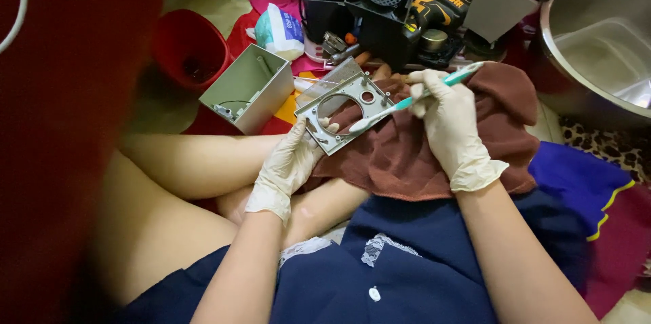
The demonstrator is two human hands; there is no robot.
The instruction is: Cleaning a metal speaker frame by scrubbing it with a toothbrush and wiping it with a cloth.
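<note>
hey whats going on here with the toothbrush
A seated person in pale gloves holds a grey metal plate with a round hole in the left hand, over a brown towel on the lap. The right hand holds a teal toothbrush, bristles against the plate. Dismantled appliance parts lie beyond.

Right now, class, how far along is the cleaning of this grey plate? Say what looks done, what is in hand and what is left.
Done: the appliance looks taken apart, with a black housing and a pale box-shaped casing lying apart on the floor. In hand: the left hand holds the grey plate over a brown towel while the right hand works a toothbrush on it. Left: probably those other parts; whether they are clean cannot be told.
</note>
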